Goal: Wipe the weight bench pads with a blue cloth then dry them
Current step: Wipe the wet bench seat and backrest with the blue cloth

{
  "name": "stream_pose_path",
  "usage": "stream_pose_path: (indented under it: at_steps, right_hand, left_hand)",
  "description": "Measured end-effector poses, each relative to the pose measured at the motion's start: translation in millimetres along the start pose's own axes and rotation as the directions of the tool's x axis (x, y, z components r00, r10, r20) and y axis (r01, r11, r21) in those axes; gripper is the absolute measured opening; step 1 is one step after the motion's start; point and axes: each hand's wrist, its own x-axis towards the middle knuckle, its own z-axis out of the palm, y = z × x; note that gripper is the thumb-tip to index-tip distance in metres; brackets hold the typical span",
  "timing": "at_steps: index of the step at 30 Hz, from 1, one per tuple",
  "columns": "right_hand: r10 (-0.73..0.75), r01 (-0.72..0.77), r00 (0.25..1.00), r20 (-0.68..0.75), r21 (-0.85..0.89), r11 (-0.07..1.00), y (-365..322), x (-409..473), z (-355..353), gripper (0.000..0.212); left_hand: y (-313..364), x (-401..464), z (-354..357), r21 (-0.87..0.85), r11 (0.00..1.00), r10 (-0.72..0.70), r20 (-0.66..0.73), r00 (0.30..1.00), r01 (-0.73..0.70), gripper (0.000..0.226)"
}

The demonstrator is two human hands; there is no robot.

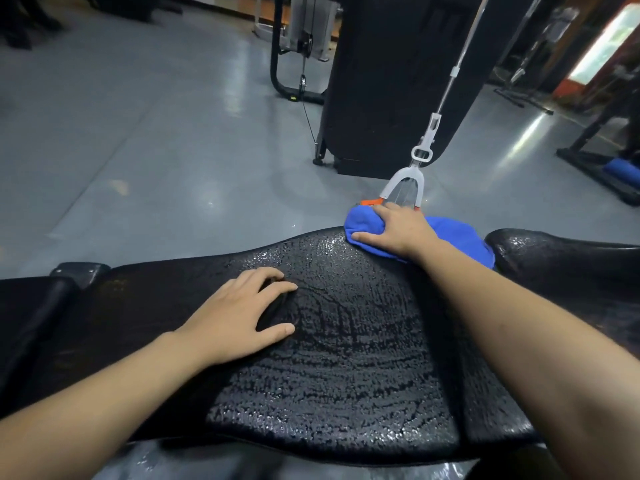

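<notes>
A wide black bench pad (346,358) fills the lower half of the view, its surface glistening with wet streaks. My left hand (239,313) lies flat on the pad's left-centre, fingers spread. At the pad's far edge, my right hand (394,230) presses down on a bunched blue cloth (457,237), fingers curled over its left end. A second black pad (561,251) sits to the right, also wet, and a narrower pad section (31,306) lies at the far left.
A white squeeze mop (415,168) stands on the grey floor just beyond the cloth, its handle rising up right. A large black machine housing (398,81) is behind it. Gym frames stand at the back and far right, with a blue roller (623,168).
</notes>
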Motion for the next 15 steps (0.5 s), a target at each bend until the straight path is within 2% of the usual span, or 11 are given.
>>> stream_pose_path:
  at_steps: [9, 15]
  right_hand:
    - [-0.187, 0.187, 0.979, 0.08, 0.01, 0.982, -119.6, 14.1, 20.7, 0.068]
    - [-0.235, 0.232, 0.968, 0.085, 0.046, 0.972, -119.1, 13.8, 21.0, 0.076]
  left_hand:
    - [-10.8, -16.8, -5.8, 0.014, 1.0, -0.006, -0.009, 1.0, 0.006, 0.065]
    - [-13.0, -20.6, -8.0, 0.021, 1.0, -0.014, -0.009, 1.0, 0.014, 0.064]
